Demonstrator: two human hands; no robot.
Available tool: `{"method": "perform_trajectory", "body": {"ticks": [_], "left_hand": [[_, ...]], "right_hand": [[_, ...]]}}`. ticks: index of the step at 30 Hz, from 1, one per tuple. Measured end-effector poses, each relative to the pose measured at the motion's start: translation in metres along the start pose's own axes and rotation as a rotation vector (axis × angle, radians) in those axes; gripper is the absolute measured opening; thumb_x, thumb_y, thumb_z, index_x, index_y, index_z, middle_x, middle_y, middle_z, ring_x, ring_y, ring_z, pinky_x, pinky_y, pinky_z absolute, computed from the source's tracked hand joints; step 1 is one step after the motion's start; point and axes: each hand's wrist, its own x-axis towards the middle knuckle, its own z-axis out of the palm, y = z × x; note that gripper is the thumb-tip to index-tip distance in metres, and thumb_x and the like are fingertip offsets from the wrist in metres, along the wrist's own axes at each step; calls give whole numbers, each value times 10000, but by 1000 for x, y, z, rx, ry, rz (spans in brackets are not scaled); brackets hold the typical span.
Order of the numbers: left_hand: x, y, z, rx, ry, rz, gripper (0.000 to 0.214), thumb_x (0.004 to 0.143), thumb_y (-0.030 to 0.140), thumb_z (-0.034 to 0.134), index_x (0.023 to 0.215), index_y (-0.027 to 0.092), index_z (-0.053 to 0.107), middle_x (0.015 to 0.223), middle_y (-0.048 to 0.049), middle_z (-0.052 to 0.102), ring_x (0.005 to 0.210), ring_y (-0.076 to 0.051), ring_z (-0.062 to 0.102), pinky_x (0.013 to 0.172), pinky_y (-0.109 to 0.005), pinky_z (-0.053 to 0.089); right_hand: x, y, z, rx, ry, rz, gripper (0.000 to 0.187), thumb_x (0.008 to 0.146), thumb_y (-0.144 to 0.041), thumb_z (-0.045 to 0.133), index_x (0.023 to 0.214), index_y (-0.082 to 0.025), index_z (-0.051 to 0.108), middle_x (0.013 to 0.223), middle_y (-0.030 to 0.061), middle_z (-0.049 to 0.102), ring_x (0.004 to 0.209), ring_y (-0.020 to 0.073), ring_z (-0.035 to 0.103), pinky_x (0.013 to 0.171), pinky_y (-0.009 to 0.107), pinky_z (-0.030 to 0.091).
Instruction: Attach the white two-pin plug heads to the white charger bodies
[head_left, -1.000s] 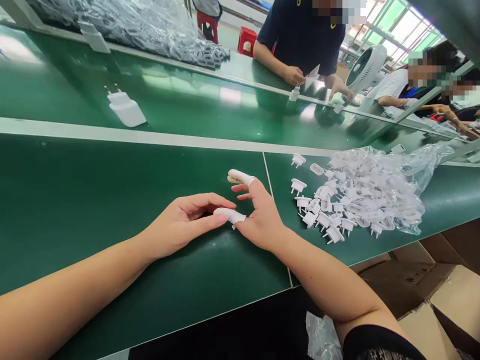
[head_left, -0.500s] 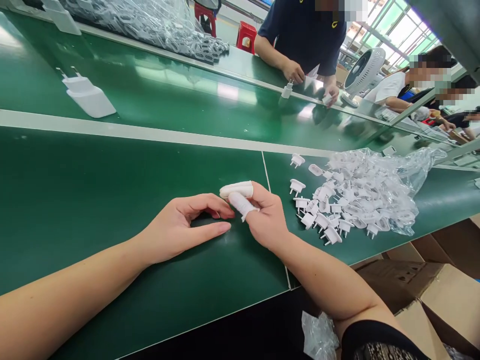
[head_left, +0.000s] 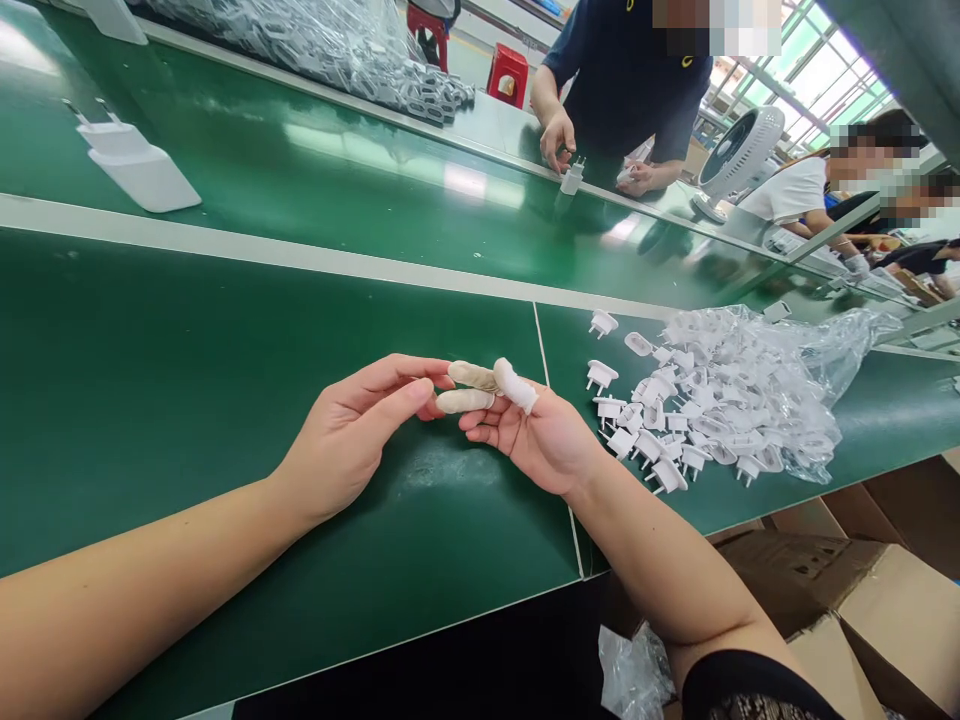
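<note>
My right hand (head_left: 544, 440) is held palm up just above the green bench (head_left: 187, 400), its fingers loosely curled. It wears pale rubber finger cots (head_left: 469, 388) on the thumb, index and middle fingers and holds nothing. My left hand (head_left: 352, 440) reaches across from the left. Its thumb and index finger pinch at the tips of the cots on my right index and middle fingers. A pile of small white plug parts (head_left: 660, 420) lies just right of my right hand.
The plug parts spill from a clear plastic bag (head_left: 810, 380). A white charger (head_left: 139, 170) lies on the far belt. A co-worker in a dark shirt (head_left: 630, 80) handles a part across the line. A fan (head_left: 739, 150), cardboard boxes (head_left: 862, 610).
My right hand has turned palm up and lifted off the bench. My left fingers have closed on the cot tips. The charger on the belt has slid left.
</note>
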Motion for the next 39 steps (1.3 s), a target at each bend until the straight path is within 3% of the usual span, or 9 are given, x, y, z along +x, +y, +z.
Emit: {"method": "perform_trajectory", "body": {"ticks": [3, 11, 16, 22, 30, 34, 39], "left_hand": [[0, 0, 0, 35, 9, -5, 260, 957, 501, 762, 1110, 302, 829, 1154, -41, 788, 1023, -237, 703, 949, -337, 582], [-1, 10, 5, 162, 32, 2, 273, 860, 519, 842, 973, 272, 813, 912, -24, 749, 813, -201, 676, 752, -286, 585], [-1, 13, 6, 160, -9, 17, 214, 860, 456, 834, 958, 268, 800, 933, -26, 754, 795, -192, 677, 704, -275, 571], [-3, 14, 7, 159, -52, -15, 250, 800, 427, 881, 987, 277, 810, 879, -20, 766, 708, -198, 694, 642, -283, 601], [-3, 3, 0, 230, -165, 73, 296, 875, 419, 838, 1124, 265, 792, 1011, -53, 788, 926, -253, 757, 811, -337, 639], [-4, 3, -1, 299, -197, 184, 212, 912, 334, 812, 1122, 308, 795, 1030, -10, 780, 909, -202, 737, 847, -298, 605], [-4, 4, 0, 279, -250, 196, 168, 942, 300, 782, 1108, 323, 795, 1012, 5, 784, 888, -191, 740, 799, -276, 589]], "right_hand": [[-1, -2, 1, -4, -14, 58, 513, 1010, -666, 563, 1238, -255, 769, 1109, 51, 834, 921, 168, 738, 950, 339, 584], [-2, -1, -6, 30, -175, 158, 575, 1023, -680, 514, 1348, -255, 727, 1075, 56, 843, 898, 182, 742, 1016, 390, 556], [-2, -2, -6, 63, -228, 169, 535, 1031, -622, 527, 1358, -248, 724, 1044, 50, 846, 891, 171, 738, 1030, 361, 542], [-4, -7, -3, 68, -269, 246, 553, 1024, -496, 404, 1332, -172, 730, 1000, 84, 839, 816, 187, 744, 1009, 379, 545], [1, -6, -5, 30, -298, 229, 524, 905, -348, 463, 1225, -47, 749, 812, 115, 821, 619, 163, 662, 785, 306, 556], [3, -2, -10, -26, -376, 168, 515, 910, -395, 518, 1213, -60, 767, 787, 123, 821, 562, 153, 612, 600, 257, 478], [2, 1, -12, -35, -367, 98, 501, 922, -443, 553, 1205, -104, 791, 797, 117, 821, 663, 179, 679, 546, 243, 427]]}}
